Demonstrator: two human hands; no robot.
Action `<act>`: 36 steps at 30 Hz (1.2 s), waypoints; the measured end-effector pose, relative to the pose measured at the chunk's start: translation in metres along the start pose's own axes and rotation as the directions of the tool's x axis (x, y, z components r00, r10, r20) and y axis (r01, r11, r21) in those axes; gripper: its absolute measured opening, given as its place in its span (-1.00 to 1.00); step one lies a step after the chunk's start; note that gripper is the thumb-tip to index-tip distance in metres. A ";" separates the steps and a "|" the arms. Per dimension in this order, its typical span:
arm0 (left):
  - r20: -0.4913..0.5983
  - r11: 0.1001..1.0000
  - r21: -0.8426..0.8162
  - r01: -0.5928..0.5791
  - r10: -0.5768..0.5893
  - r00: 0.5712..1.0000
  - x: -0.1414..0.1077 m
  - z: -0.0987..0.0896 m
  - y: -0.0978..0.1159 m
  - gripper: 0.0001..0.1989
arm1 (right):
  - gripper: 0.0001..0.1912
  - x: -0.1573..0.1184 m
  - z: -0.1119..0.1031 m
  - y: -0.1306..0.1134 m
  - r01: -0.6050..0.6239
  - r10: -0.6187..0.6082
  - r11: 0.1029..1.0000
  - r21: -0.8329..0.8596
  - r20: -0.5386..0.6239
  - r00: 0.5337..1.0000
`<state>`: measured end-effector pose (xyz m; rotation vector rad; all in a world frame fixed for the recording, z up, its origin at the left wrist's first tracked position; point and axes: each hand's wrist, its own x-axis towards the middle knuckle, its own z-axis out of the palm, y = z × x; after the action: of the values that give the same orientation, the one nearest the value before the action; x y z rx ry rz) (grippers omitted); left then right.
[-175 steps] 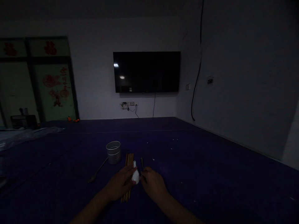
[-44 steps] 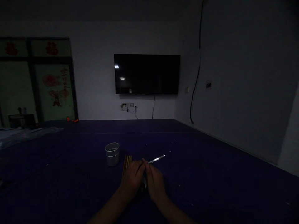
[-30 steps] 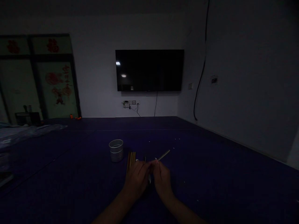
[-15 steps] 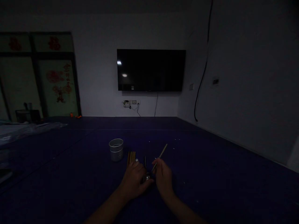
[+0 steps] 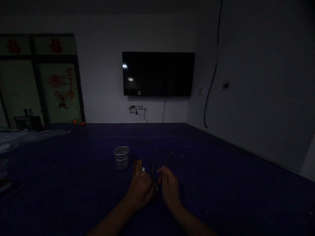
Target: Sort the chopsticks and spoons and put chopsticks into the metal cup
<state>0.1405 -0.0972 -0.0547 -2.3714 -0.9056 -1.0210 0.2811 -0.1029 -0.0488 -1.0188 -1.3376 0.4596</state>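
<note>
Showing a bare left hand (image 5: pixel 140 190) to the right of and nearer than the silvery metal cup (image 5: pixel 121 162), looking broad and rounded across the back. Showing a bare right hand (image 5: pixel 170 188) farther to the right of the cup, looking narrower and longer in outline. Baring a left forearm (image 5: pixel 118 214) nearer than the cup, widening evenly from a slimmer left wrist (image 5: pixel 130 200). Baring a right forearm (image 5: pixel 190 221) nearer than the cup and well to its right, likewise widening from the right wrist (image 5: pixel 177 207), keeping a smooth edge. Fading into shadow along the undersides. Losing nails and creases in the dimness.
</note>
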 end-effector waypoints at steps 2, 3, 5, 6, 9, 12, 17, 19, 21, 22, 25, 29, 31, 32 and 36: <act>-0.047 1.000 0.020 -0.014 0.015 0.999 0.000 -0.002 0.000 -0.82 | -0.52 -0.001 0.000 -0.002 0.009 -0.009 1.000 0.002 0.018 1.000; -0.071 0.999 0.028 -0.023 0.025 0.997 0.001 -0.003 0.000 -0.81 | -0.54 -0.001 0.000 -0.002 0.015 -0.015 1.000 0.006 0.037 0.999; -0.118 0.998 0.034 -0.045 0.049 0.992 0.001 -0.006 0.001 -0.79 | -0.56 -0.003 0.000 -0.003 0.017 -0.018 1.000 0.022 0.082 0.996; -0.134 0.998 0.030 -0.056 0.059 0.989 0.002 -0.006 0.002 -0.79 | -0.56 -0.004 0.001 -0.003 0.012 -0.015 0.999 0.034 0.100 0.995; -0.139 0.998 -0.003 -0.056 0.055 0.989 0.003 -0.009 0.005 -0.82 | -0.53 -0.006 0.002 -0.001 -0.012 0.006 0.998 0.054 0.106 0.994; -0.090 0.999 -0.051 -0.021 0.016 0.996 0.005 -0.012 0.007 -0.87 | -0.50 -0.007 0.003 0.000 -0.011 0.007 0.998 0.062 0.067 0.998; 0.012 0.995 -0.100 -0.005 0.006 1.000 0.003 -0.013 0.006 -0.80 | -0.44 -0.007 0.004 0.001 -0.033 0.030 0.994 0.108 0.033 0.999; 0.015 0.996 -0.087 -0.013 0.015 1.000 0.002 -0.011 0.004 -0.83 | -0.44 -0.006 0.004 0.002 -0.036 0.032 0.994 0.099 0.045 0.998; -0.009 0.998 -0.056 -0.042 0.042 0.999 0.002 -0.008 0.003 -0.84 | -0.45 -0.006 0.004 0.002 -0.029 0.024 0.997 0.075 0.072 0.997; -0.027 0.997 -0.037 -0.061 0.060 0.998 0.002 -0.006 0.002 -0.83 | -0.45 -0.005 0.004 0.002 -0.028 0.022 0.998 0.061 0.091 0.996; -0.091 0.994 0.014 -0.110 0.110 0.990 0.003 -0.002 0.001 -0.79 | -0.50 -0.003 0.002 0.001 -0.009 0.006 1.000 0.022 0.139 0.990; -0.159 0.994 0.021 -0.108 0.110 0.981 0.002 0.003 0.000 -0.78 | -0.60 -0.004 0.002 -0.005 0.078 -0.073 0.997 -0.018 0.209 0.975; -0.176 0.996 0.011 -0.085 0.086 0.981 0.001 0.004 -0.001 -0.78 | -0.61 -0.006 0.003 -0.007 0.103 -0.090 0.994 -0.044 0.234 0.968; -0.188 0.997 0.009 -0.074 0.075 0.979 0.000 0.004 -0.001 -0.77 | -0.59 -0.007 0.004 -0.006 0.111 -0.094 0.992 -0.060 0.237 0.967; -0.192 0.997 0.001 -0.073 0.072 0.979 0.000 0.000 -0.002 -0.71 | -0.53 -0.009 0.008 -0.001 0.125 -0.104 0.987 -0.096 0.196 0.975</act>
<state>0.1395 -0.0955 -0.0546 -2.2454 -0.7414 -1.2005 0.2712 -0.1082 -0.0541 -0.9986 -1.5987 0.4088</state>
